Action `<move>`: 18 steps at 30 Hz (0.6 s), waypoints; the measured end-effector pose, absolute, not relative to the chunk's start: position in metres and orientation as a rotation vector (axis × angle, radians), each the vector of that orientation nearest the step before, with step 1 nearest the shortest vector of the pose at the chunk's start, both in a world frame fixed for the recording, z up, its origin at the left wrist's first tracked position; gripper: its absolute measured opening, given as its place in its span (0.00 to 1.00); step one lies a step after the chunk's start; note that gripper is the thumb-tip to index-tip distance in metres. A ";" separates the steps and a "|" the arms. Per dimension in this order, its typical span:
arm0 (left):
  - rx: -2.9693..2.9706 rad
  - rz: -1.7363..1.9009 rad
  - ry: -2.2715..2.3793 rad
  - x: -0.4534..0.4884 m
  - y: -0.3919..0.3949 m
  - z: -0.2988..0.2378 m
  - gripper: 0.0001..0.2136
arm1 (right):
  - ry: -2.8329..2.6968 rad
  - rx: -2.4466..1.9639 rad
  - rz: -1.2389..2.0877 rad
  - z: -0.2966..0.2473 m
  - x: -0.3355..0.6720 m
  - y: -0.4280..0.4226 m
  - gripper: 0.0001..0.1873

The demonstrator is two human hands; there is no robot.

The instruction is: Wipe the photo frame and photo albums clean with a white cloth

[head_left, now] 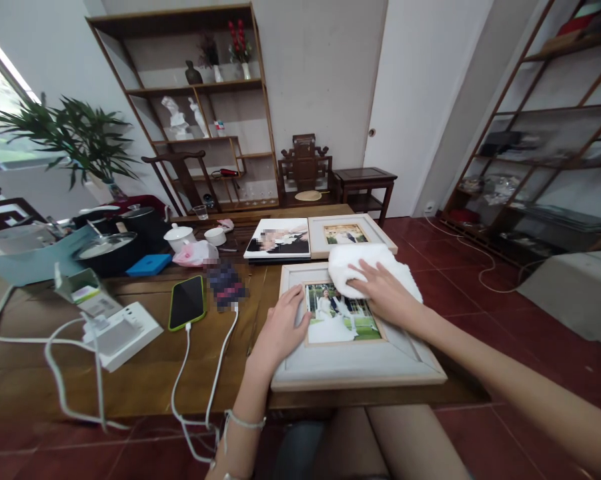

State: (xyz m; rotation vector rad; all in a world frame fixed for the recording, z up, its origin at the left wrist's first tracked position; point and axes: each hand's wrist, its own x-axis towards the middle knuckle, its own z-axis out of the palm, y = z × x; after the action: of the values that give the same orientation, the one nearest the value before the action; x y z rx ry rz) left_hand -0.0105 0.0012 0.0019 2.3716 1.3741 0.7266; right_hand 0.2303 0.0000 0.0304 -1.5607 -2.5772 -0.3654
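A wide white picture frame point(310, 370) lies flat at the table's near edge. Inside it is a photo point(330, 327) of a couple in wedding clothes on a swing. My left hand point(283, 327) rests open on the frame's left side, fingers stretched towards the photo's edge. With my right hand point(385, 293) I hold a white cloth point(373, 263) against the frame's upper right part, fingers pressed on it. The cloth covers the photo's top right corner. Behind it are a second framed photo point(375, 230) and an unframed picture panel point(280, 247), side by side.
On the left are a charging phone point(187, 303), a dark pixelated item point(225, 287) on a cable, a white power strip point(130, 333), a blue box point(149, 265), pots point(107, 253) and cups point(180, 235). Loose white cables point(180, 407) hang over the table's front edge.
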 end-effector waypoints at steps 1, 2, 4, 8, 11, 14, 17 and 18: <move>2.366 0.720 1.382 -0.010 0.001 0.003 0.21 | -2.573 -1.571 -0.372 0.031 0.231 0.011 0.34; 2.360 0.717 1.390 -0.010 0.000 0.003 0.21 | -2.569 -1.583 -0.374 0.032 0.232 0.018 0.33; 2.349 0.710 1.400 -0.009 0.000 0.005 0.21 | -2.567 -1.600 -0.371 0.033 0.230 0.024 0.32; 2.336 0.693 1.414 -0.008 -0.002 0.006 0.22 | -2.634 -1.579 -0.317 0.037 0.222 -0.007 0.31; 2.340 0.696 1.424 -0.008 -0.001 0.005 0.22 | -2.735 -1.562 -0.119 0.051 0.216 -0.053 0.29; 2.343 0.698 1.423 -0.008 -0.001 0.004 0.22 | -2.796 -1.532 0.173 0.070 0.212 -0.096 0.29; 2.351 0.702 1.413 -0.009 -0.001 0.003 0.22 | -2.754 -1.487 0.354 0.078 0.210 -0.116 0.31; 2.356 0.702 1.410 -0.010 -0.001 0.003 0.22 | -2.736 -1.470 0.348 0.075 0.211 -0.114 0.31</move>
State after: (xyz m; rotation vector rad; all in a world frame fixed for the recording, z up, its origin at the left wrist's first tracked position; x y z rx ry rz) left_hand -0.0095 -0.0013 0.0033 2.3563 1.4098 0.7023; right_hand 0.2107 -0.1141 0.0752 -1.4702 -2.7362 0.3483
